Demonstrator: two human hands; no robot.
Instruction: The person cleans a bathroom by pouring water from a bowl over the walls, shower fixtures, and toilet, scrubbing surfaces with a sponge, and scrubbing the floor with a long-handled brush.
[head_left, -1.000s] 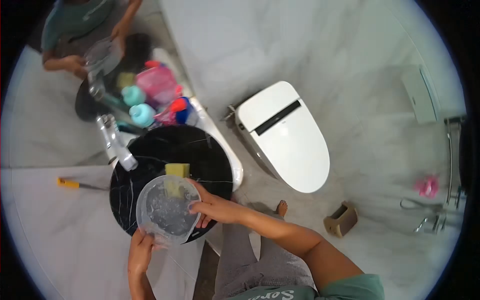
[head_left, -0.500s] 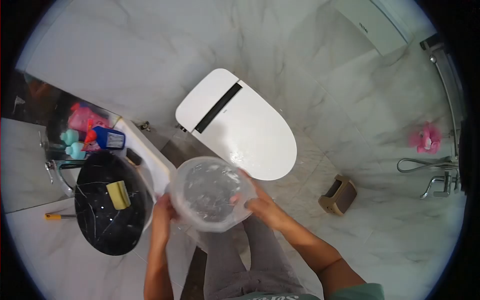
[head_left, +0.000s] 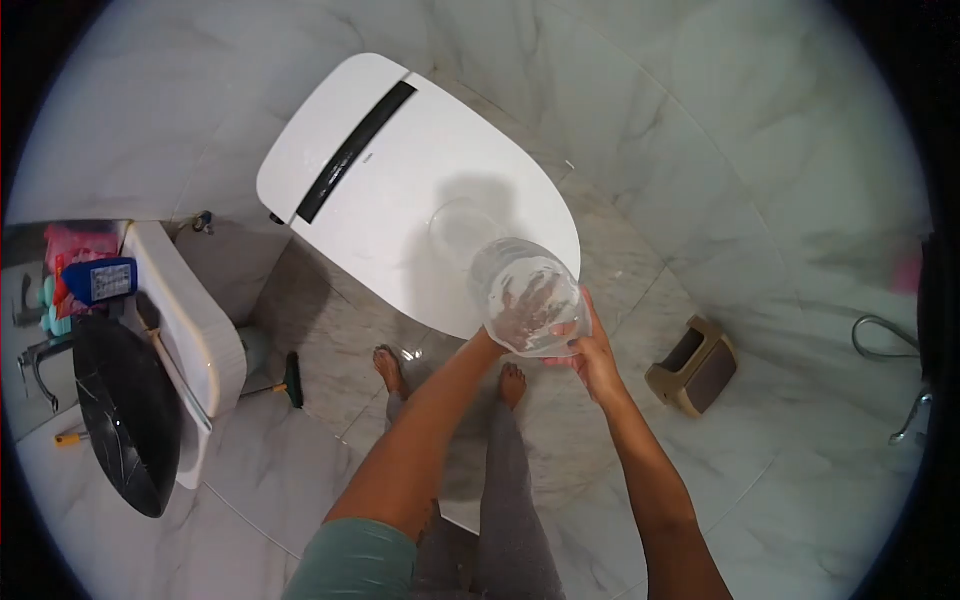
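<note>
A clear plastic tub [head_left: 548, 285] is tilted over the front end of the white toilet lid [head_left: 400, 200]. My right hand [head_left: 592, 362] grips its rim at the lower right, thumb on the near side. My left hand [head_left: 520, 318] is at the tub's lower left, seen blurred through the plastic; whether it is inside or behind, and how its fingers are bent, I cannot tell. On the lid, just beyond the tub, shows a faint round outline [head_left: 465, 232]; whether it is an object or a wet mark is unclear.
At the left are a black basin [head_left: 130, 410], a white ledge [head_left: 180, 320], a blue bottle [head_left: 108, 280] and a tap [head_left: 40, 365]. A green-headed brush [head_left: 291, 382] is below the ledge. A brown box-like object [head_left: 695, 368] stands on the floor at right.
The tub has moved from over the basin to over the toilet lid and tipped. My left hand has left its outer rim grip. The view has swung right, shifting the basin left.
</note>
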